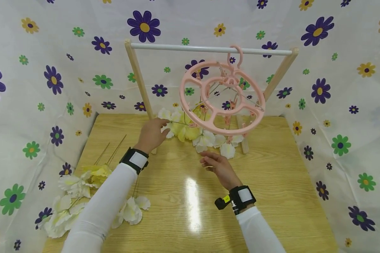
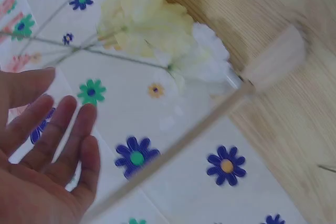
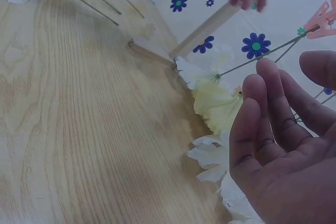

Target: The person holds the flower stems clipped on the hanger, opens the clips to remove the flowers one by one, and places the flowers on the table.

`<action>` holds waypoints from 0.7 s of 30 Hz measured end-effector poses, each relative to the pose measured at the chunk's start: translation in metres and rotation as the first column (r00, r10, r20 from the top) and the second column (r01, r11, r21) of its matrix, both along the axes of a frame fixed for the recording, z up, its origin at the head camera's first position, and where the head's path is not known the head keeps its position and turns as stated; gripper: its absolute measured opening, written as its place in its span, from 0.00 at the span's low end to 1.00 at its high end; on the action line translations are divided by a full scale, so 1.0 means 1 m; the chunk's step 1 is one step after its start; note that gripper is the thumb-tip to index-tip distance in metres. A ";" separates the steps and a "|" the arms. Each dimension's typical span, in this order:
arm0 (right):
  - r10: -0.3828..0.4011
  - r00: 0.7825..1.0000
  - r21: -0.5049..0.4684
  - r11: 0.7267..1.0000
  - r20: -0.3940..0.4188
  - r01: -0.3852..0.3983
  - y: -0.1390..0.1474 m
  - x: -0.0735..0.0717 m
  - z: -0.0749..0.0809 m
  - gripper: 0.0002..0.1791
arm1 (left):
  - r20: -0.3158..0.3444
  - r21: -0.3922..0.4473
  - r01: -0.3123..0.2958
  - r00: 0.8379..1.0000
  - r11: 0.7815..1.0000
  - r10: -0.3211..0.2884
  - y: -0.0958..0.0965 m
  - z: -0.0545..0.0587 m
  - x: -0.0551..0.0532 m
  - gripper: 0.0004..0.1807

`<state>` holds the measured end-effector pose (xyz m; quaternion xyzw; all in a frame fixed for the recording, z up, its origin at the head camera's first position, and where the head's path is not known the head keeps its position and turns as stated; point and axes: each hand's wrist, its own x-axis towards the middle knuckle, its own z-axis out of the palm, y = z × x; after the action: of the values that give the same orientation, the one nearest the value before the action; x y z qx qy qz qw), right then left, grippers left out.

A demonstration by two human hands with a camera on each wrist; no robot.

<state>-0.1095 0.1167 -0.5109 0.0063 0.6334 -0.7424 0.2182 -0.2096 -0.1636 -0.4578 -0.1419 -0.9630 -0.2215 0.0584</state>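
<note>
A pink round clip hanger (image 1: pixel 228 132) hangs from a white rod by its hook. White flowers (image 1: pixel 206 139) and yellow flowers (image 1: pixel 187 133) hang low from its pegs, stems upward or slanting. My left hand (image 1: pixel 152 134) is beside the leftmost white flower (image 2: pixel 205 53); the left wrist view shows its fingers loosely bent, holding nothing. Below the hanger's front, my right hand (image 1: pixel 221 168) is in the air with relaxed fingers and an empty palm. In the right wrist view, a pink peg (image 3: pixel 321 23) holds the end of a green stem (image 3: pixel 283 48).
Wooden posts (image 1: pixel 139 79) carry the white rod (image 1: pixel 183 47) at the back of the wooden table (image 1: pixel 177 211). Loose white flowers (image 1: pixel 74 186), a yellow flower (image 1: pixel 98 174) and another white flower (image 1: pixel 133 211) lie at the left, around my left forearm. Flower-patterned cloth surrounds the table.
</note>
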 end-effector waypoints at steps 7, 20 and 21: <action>-0.015 1.000 -0.007 1.000 -0.004 0.015 0.001 0.005 0.002 0.19 | -0.078 0.052 0.124 0.990 0.991 -0.120 0.044 -0.007 -0.012 0.18; -0.007 1.000 -0.001 1.000 -0.029 0.007 0.001 0.009 -0.002 0.18 | -0.213 0.037 0.154 0.967 0.987 -0.142 0.059 -0.019 -0.013 0.09; -0.009 1.000 0.000 1.000 -0.029 0.009 0.001 0.008 -0.002 0.18 | -0.226 0.043 0.165 0.962 0.985 -0.151 0.059 -0.018 -0.010 0.09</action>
<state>-0.1012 0.1182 -0.5131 -0.0019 0.6366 -0.7433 0.2057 -0.2200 -0.1041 -0.4753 -0.2403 -0.9287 -0.2380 0.1520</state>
